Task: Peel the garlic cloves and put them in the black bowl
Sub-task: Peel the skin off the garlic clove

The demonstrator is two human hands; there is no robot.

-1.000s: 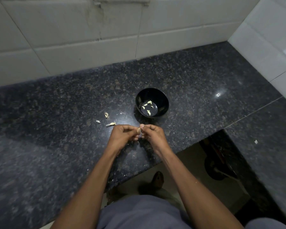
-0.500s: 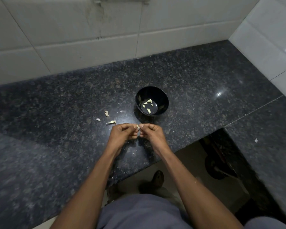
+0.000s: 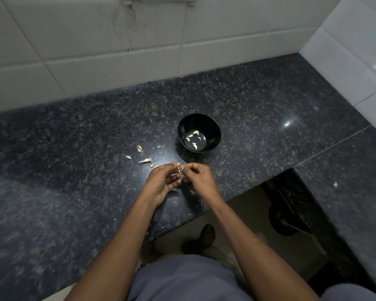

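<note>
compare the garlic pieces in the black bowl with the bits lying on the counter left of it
The pale garlic pieces lie inside the round black bowl; the pale scattered bits lie loose on the dark speckled granite counter. The bowl pieces look plump and curved; the counter bits look thinner and ragged, likely peel. Both are pale yellowish.

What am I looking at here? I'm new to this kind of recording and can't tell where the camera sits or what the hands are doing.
There is no machine: a person wears a camera on the head, looking down at their own two arms. The left hand and right hand meet over a dark stone counter and together pinch a small garlic clove, apparently peeling it. Just beyond them stands a black bowl with a few peeled cloves inside. Left of the bowl, pale garlic scraps lie on the counter. White wall tiles stand behind.
</note>
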